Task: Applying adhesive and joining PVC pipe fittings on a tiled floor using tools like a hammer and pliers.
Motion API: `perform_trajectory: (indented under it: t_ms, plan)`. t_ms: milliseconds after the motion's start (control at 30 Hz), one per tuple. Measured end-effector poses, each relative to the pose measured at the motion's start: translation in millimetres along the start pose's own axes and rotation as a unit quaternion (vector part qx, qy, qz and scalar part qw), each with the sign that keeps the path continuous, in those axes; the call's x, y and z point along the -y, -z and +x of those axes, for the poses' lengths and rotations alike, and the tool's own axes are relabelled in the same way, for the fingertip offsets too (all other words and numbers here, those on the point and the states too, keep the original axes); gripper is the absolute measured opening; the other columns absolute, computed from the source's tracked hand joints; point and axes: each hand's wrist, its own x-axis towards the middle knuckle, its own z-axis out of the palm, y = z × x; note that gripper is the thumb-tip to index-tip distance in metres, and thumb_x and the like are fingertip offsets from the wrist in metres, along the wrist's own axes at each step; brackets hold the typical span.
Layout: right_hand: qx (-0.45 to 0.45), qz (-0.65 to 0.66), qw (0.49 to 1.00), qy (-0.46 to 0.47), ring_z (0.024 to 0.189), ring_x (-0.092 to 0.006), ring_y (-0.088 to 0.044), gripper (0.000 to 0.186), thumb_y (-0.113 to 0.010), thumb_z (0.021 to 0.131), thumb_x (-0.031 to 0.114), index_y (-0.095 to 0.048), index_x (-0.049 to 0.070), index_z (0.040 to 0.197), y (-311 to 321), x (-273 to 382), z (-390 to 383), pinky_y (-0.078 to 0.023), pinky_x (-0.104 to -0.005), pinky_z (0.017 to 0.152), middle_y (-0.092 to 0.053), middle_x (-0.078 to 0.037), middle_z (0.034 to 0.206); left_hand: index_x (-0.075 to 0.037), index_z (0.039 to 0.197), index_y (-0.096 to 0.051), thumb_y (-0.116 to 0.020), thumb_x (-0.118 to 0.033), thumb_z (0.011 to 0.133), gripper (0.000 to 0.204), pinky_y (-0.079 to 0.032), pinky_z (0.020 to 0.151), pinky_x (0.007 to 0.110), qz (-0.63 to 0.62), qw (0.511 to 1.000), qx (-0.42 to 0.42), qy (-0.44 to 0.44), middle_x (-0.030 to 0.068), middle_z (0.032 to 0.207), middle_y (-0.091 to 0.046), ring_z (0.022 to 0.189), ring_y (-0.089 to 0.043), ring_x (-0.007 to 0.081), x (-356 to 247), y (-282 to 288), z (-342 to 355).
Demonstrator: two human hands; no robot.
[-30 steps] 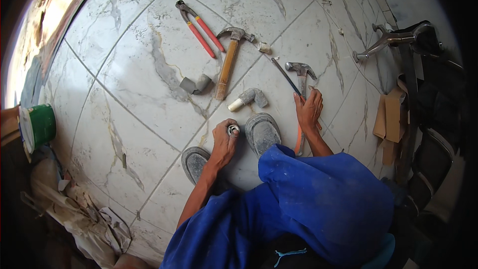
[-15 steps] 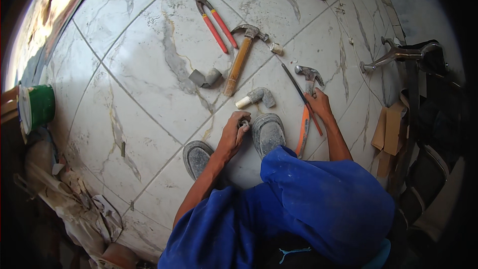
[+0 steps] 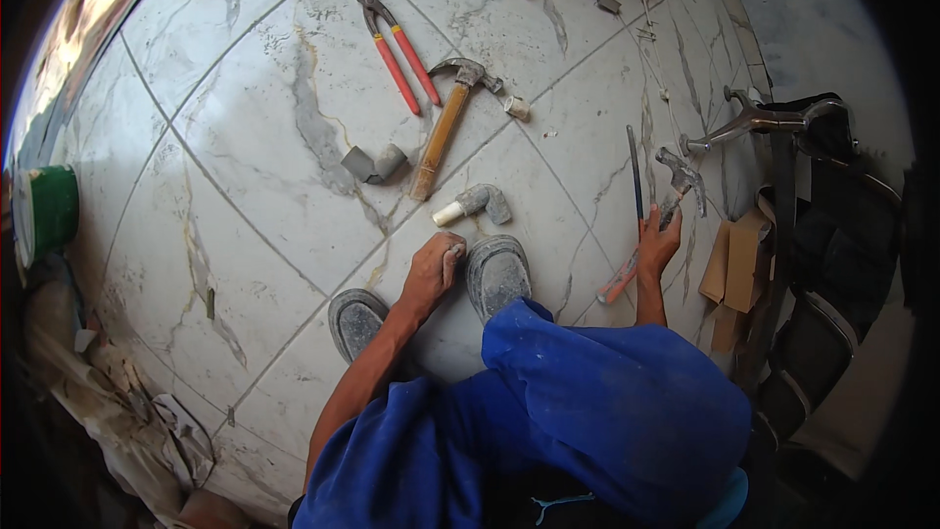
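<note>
My left hand (image 3: 432,270) is closed in front of my shoes, and its fingers hide what is in it. Just beyond it lies a grey elbow pipe fitting (image 3: 487,202) with a short white pipe stub (image 3: 448,214) in one end. On the right, my right hand (image 3: 659,243) is closed around the handle of a claw hammer (image 3: 682,179) with an orange lower grip (image 3: 618,280). A thin dark rod (image 3: 635,168) runs up from the same hand, beside the hammer head. My palm hides part of both tools.
Ahead on the marbled tiles lie a wooden-handled claw hammer (image 3: 444,137), red-handled pincers (image 3: 394,51), another grey elbow fitting (image 3: 375,165) and a short pipe piece (image 3: 517,109). A chrome chair base (image 3: 759,119) and cardboard (image 3: 736,260) stand right; a green bucket (image 3: 51,216) stands left.
My right hand has moved right, taking the orange-gripped hammer and dark rod with it. My left hand has turned, hiding the small grey ring-shaped end that showed between its fingers.
</note>
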Motion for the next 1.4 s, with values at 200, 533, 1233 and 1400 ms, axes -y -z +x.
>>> perform_trajectory:
  t_ms: [200,533,1233,1400]
  plan:
    - [0.059,0.040,0.997,0.006,0.077,-0.0172,-0.064,0.034,-0.051,0.093,0.015,-0.043,-0.004,0.120,1.0,14.2,-13.2,-0.055,-0.0310,0.067,-0.060,-0.013,0.091,0.000,0.088,-0.052,-0.045,-0.005,0.091,0.009,-0.046,0.066,0.038,0.031,0.999,0.026,0.022,0.0167,0.079,-0.053,0.070,-0.055,0.0329,-2.0,6.0,-2.4]
    - [0.270,0.169,0.946,0.052,0.046,-0.0042,-0.039,0.029,-0.052,0.094,0.024,-0.045,0.001,0.112,34.0,128.6,-41.9,-0.033,-0.0201,0.041,-0.044,0.000,0.068,-0.001,0.085,-0.048,-0.044,-0.006,0.092,0.010,-0.045,0.064,0.041,0.037,0.999,0.021,0.026,0.0163,0.075,-0.051,0.068,-0.054,0.0344,3.1,-0.1,3.3]
    - [0.533,-0.081,0.809,0.234,0.070,-0.0272,-0.067,0.038,-0.065,0.086,0.020,-0.056,-0.008,0.111,-13.2,155.0,-80.4,-0.052,-0.0332,0.060,-0.065,-0.021,0.085,-0.001,0.075,-0.051,-0.046,-0.015,0.093,0.023,-0.043,0.052,0.038,0.048,0.995,-0.086,0.000,0.0130,0.064,-0.050,0.054,-0.053,0.0303,7.6,-13.4,6.2]
    - [0.520,-0.066,0.823,0.220,0.072,-0.0268,-0.066,0.038,-0.065,0.086,0.020,-0.056,-0.008,0.111,-17.9,169.7,-74.1,-0.051,-0.0335,0.064,-0.065,-0.021,0.083,-0.002,0.073,-0.050,-0.042,-0.015,0.095,0.027,-0.040,0.047,0.038,0.044,0.995,-0.094,-0.011,0.0126,0.060,-0.047,0.049,-0.050,0.0306,16.0,-17.5,2.9]
